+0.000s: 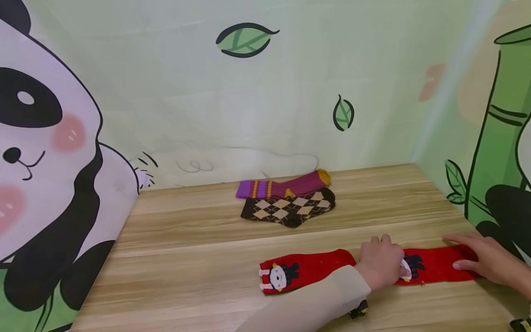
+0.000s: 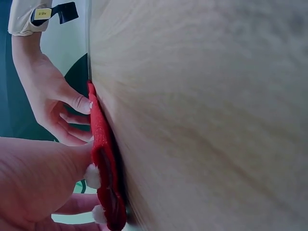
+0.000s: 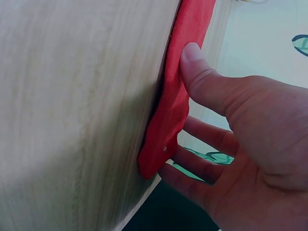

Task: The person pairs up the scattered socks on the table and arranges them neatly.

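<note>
Two red socks with white-faced animal patches lie end to end on the wooden table. My left hand (image 1: 379, 265) bends over the cuff end of the right-hand red sock (image 1: 441, 263) and grips it; in the head view its fingertips are hidden. White tufts stick out at that cuff in the left wrist view. My right hand (image 3: 245, 139) rests at the toe end, thumb on top of the fabric and fingers extended along its far side. The other red sock (image 1: 319, 267) lies flat to the left, partly behind my left forearm.
Behind the red socks lie a brown argyle sock (image 1: 286, 210) and a purple striped sock (image 1: 296, 184) with a yellow toe, partly overlapping. Printed panda cloth walls (image 1: 186, 92) border the wooden table (image 1: 178, 258) at the back and sides.
</note>
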`<state>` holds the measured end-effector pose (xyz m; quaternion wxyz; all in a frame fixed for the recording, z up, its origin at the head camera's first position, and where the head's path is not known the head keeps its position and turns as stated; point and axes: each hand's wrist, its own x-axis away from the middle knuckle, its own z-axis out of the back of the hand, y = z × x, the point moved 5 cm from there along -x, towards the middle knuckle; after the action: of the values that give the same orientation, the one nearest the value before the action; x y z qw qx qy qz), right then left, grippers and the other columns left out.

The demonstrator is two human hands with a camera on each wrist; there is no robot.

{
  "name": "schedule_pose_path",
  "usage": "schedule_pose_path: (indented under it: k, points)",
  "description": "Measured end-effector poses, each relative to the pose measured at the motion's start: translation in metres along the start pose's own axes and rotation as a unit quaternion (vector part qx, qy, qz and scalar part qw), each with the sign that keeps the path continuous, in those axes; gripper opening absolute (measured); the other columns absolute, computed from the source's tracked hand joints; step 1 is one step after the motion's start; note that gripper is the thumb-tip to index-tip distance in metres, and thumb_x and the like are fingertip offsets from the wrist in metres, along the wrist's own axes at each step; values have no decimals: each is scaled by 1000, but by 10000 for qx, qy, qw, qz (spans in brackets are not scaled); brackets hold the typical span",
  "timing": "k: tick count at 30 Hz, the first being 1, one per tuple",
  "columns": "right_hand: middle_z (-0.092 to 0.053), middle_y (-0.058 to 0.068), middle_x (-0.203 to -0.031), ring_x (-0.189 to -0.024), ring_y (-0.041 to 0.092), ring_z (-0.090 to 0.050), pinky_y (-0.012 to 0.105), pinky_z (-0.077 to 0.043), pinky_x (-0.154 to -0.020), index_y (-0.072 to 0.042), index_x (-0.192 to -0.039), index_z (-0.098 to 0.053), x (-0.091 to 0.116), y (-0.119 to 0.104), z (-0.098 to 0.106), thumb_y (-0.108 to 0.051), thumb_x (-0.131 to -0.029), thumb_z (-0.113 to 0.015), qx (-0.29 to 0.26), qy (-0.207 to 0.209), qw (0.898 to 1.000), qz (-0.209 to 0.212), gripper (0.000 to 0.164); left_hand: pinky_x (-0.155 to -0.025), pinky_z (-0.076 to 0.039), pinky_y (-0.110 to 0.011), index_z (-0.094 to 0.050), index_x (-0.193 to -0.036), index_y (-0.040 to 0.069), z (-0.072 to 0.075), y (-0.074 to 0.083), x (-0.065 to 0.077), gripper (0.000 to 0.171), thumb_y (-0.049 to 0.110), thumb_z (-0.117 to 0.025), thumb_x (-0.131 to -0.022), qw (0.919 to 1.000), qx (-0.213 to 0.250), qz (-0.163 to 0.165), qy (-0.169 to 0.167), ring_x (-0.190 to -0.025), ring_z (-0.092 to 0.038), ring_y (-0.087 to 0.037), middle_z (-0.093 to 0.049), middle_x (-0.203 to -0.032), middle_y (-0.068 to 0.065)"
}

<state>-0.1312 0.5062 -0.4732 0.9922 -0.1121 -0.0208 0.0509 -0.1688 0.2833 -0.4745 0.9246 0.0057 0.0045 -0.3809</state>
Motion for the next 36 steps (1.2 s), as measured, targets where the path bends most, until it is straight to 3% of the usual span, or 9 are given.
schedule_pose_path:
  k: [11, 18, 24, 31, 36]
  points:
    - [-60, 34, -122, -110, 53, -54, 67, -48, -90, 10, -128, -61, -2, 1, 3, -17, -78, -87, 53, 33, 10000, 4, 62, -53, -42, -30, -72, -86, 36, 3, 0, -1, 29, 66, -71, -86, 9999, -74, -13, 84, -72, -48, -11, -55, -86, 8]
    - [-55, 37, -123, -108, 54, -53, 70, -45, -87, 5, -131, -57, 0, 3, 3, -20, -75, -89, -30, 167, 9998, -89, 69, -56, -42, -29, -59, -117, 37, 3, 1, 0, 43, 65, -71, -86, 9999, -63, -138, 10, -79, -50, -9, -58, -96, 10]
    - [-59, 25, -112, -104, 49, -52, 67, -43, -85, 3, -118, -57, -1, 3, 4, -22, -71, -92, 91, 393, 9992, -48, 63, -56, -42, -27, -50, -128, 43, 5, 2, -1, 49, 60, -73, -88, 9997, 52, -256, 15, -82, -51, -9, -57, -102, 9]
    - [-49, 8, -90, -88, 34, -44, 47, -35, -75, -14, -85, -50, -1, 6, 6, -27, -69, -92, 322, 372, 9986, -207, 47, -54, -47, -26, -65, -117, 42, 6, 5, 0, 30, 55, -72, -90, 9993, -48, -367, 10, -82, -50, -9, -54, -99, 8]
    - [-49, 0, -82, -80, 24, -43, 41, -33, -72, -18, -80, -53, 0, 6, 4, -31, -73, -90, 456, 211, 9987, -116, 40, -55, -49, -25, -72, -99, 38, 7, 4, 1, 22, 57, -73, -89, 9993, -114, -353, 74, -76, -52, -9, -56, -91, 6]
